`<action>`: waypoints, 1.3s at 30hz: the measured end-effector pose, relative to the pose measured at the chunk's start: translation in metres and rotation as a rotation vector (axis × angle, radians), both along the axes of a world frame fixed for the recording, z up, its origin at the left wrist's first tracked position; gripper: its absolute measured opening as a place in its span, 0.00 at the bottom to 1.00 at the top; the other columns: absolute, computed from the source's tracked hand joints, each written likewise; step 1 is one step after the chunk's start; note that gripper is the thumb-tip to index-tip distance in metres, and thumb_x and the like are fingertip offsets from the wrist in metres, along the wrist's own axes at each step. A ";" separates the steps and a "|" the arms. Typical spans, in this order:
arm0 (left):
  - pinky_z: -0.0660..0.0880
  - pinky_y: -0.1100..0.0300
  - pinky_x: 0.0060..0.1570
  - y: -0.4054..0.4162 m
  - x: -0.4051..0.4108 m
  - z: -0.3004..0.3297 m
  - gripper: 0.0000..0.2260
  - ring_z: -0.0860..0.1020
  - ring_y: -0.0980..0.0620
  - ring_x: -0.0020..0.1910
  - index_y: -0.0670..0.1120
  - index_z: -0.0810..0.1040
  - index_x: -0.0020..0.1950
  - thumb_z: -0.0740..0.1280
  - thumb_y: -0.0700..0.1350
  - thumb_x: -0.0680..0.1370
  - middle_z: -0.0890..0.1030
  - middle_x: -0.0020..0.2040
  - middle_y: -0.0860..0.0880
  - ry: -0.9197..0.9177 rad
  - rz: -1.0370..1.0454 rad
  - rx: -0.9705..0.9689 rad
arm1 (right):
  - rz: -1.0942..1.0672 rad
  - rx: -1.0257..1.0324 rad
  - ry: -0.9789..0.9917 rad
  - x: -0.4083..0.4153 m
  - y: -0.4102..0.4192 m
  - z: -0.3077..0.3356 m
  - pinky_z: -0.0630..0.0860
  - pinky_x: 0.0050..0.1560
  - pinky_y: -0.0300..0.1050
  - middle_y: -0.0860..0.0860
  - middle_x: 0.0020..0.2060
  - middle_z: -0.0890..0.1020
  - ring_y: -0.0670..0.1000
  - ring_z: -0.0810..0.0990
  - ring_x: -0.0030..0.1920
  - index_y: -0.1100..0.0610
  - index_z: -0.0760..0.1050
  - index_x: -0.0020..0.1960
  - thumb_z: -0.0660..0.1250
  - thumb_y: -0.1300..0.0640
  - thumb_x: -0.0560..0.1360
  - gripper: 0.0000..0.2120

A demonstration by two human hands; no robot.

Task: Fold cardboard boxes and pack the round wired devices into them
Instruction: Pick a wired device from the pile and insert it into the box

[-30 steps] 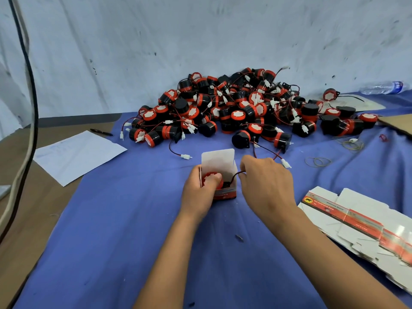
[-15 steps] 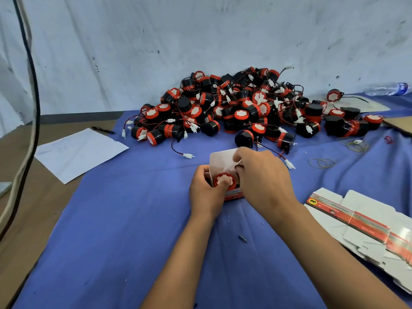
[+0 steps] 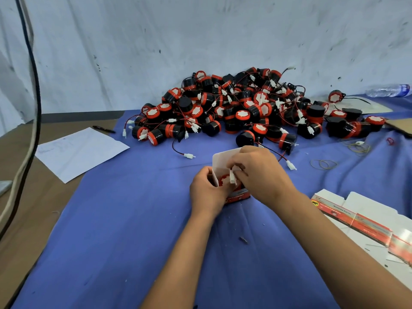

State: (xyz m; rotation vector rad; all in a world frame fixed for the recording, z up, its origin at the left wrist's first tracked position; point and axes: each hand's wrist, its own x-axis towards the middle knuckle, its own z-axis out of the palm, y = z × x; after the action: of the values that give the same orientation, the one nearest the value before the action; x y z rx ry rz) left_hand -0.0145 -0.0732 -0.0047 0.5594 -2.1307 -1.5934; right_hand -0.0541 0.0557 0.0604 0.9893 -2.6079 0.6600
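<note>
While a small open cardboard box (image 3: 225,161) stands on the blue-covered worktop (image 3: 133,230), the left hand (image 3: 207,190) curls around its near side and grips it, a round red-faced wired device (image 3: 224,181) sitting inside. Over the box's mouth, the right hand (image 3: 260,172) pinches the device's white connector (image 3: 232,177) between thumb and fingertips, the lid flap standing up behind its fingers. Beyond both hands lies a heap of black-and-red wired devices (image 3: 245,108). To the right of the right forearm rest flat unfolded boxes (image 3: 365,217); rubber bands (image 3: 323,164) lie past that hand. Far left of the left hand sit a sheet of paper (image 3: 78,152) and a pen (image 3: 103,129).
</note>
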 end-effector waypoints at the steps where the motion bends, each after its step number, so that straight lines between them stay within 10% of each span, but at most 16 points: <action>1: 0.80 0.40 0.44 0.000 0.001 0.001 0.17 0.77 0.50 0.38 0.43 0.79 0.46 0.81 0.49 0.68 0.84 0.42 0.43 -0.001 -0.010 0.007 | -0.015 0.026 0.026 0.000 -0.003 0.000 0.76 0.43 0.52 0.52 0.48 0.80 0.56 0.78 0.46 0.54 0.84 0.52 0.66 0.65 0.76 0.11; 14: 0.70 0.51 0.33 -0.002 -0.002 0.001 0.09 0.68 0.51 0.32 0.42 0.72 0.40 0.71 0.44 0.71 0.78 0.33 0.48 -0.075 -0.003 -0.091 | -0.164 0.199 0.051 0.021 -0.039 -0.005 0.54 0.26 0.43 0.50 0.35 0.67 0.49 0.63 0.29 0.54 0.71 0.47 0.63 0.70 0.71 0.12; 23: 0.72 0.45 0.32 -0.002 0.003 0.005 0.13 0.67 0.50 0.34 0.40 0.69 0.39 0.69 0.47 0.64 0.76 0.33 0.44 -0.008 -0.054 -0.029 | -0.137 -0.023 -0.067 0.010 -0.027 -0.018 0.76 0.41 0.52 0.51 0.40 0.83 0.57 0.79 0.44 0.53 0.81 0.47 0.64 0.58 0.76 0.07; 39: 0.81 0.37 0.53 -0.003 0.011 0.009 0.08 0.81 0.35 0.51 0.41 0.82 0.49 0.66 0.33 0.75 0.84 0.49 0.39 0.017 -0.165 0.084 | -0.103 -0.159 -0.169 0.008 -0.011 -0.010 0.75 0.36 0.58 0.56 0.38 0.80 0.58 0.77 0.40 0.56 0.71 0.52 0.60 0.61 0.81 0.02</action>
State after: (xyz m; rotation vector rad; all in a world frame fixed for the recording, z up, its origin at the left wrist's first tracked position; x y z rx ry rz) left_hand -0.0031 -0.0763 0.0045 0.4037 -2.1535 -1.7768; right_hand -0.0457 0.0442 0.0504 0.7764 -2.6764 0.9451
